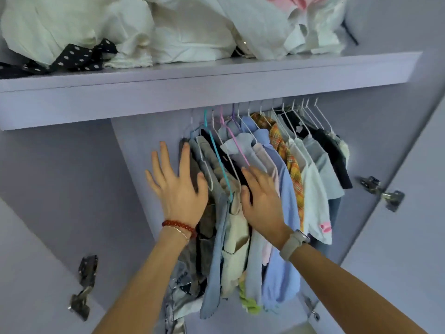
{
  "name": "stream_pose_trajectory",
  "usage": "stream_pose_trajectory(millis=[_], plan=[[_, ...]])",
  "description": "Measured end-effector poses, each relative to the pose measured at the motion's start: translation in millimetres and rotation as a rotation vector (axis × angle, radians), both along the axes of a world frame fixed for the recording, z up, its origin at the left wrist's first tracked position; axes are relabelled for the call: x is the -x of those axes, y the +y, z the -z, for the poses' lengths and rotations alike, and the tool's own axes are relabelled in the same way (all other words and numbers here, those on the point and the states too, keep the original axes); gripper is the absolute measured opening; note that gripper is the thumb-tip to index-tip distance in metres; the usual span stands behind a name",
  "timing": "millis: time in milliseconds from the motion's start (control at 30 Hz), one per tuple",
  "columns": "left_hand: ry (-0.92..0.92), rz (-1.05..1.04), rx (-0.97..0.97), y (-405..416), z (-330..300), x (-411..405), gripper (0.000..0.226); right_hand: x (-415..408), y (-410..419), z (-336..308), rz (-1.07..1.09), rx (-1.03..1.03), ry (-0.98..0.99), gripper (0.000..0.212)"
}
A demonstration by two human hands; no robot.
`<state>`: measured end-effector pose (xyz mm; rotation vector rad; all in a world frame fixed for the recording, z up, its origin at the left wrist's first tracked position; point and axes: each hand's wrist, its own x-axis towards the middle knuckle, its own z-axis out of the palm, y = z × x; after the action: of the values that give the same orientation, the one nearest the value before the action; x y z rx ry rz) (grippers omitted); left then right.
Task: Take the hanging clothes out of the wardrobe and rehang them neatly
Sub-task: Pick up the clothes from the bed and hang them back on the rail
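Head view: both hands (216, 189) flat against hanging clothes (284, 169).

I see pale lilac panels all round: a thick shelf (216, 85) spans the top, piled with crumpled white cloth (168, 27) and a dark dotted fabric (72, 57). Metal hinges sit on the left door (83, 285) and the right door (382, 192). Light is soft and even.

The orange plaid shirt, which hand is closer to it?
Right. The right hand rests on the clothes just left of the orange plaid shirt; the left hand is farther left, at the row's end.
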<state>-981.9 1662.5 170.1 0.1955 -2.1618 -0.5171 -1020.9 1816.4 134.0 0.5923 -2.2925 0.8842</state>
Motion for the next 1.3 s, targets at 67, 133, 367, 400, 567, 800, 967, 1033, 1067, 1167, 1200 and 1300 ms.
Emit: stream_pose_trajectory(millis=[67,133,367,400,567,800,967,1033,1067,1167,1200,1300], plan=[[-0.079,0.13,0.037,41,23,0,0.057,-19,48,19,0.123,-0.056,0.002,0.037],[-0.145,0.267,0.133,87,49,-5,0.054,-44,99,41,0.249,-0.085,-0.061,0.035],[-0.476,0.821,0.265,261,126,-49,0.045,-185,265,119,0.703,-0.102,-0.445,0.04],[-0.514,0.888,0.302,286,134,-59,0.046,-208,287,126,0.771,-0.109,-0.486,0.042],[-0.576,1.202,0.473,416,162,-122,0.047,-331,382,145,1.11,-0.024,-0.617,0.041],[-0.621,1.54,0.635,581,192,-244,0.047,-495,478,169,1.475,0.197,-0.716,0.039],[-0.685,1.724,0.811,661,217,-332,0.047,-594,508,190,1.683,0.384,-0.796,0.038],[-0.687,1.779,0.88,681,226,-362,0.046,-622,512,202,1.737,0.482,-0.837,0.037],[-0.693,1.806,0.909,688,231,-373,0.045,-633,513,207,1.75,0.532,-0.864,0.037],[-0.741,1.896,1.008,709,254,-405,0.045,-660,516,231,1.804,0.724,-0.942,0.036],[-0.771,1.911,1.036,715,263,-412,0.045,-665,518,239,1.816,0.78,-0.947,0.036],[-0.861,1.921,1.094,735,289,-425,0.045,-673,530,263,1.849,0.933,-0.919,0.033]])
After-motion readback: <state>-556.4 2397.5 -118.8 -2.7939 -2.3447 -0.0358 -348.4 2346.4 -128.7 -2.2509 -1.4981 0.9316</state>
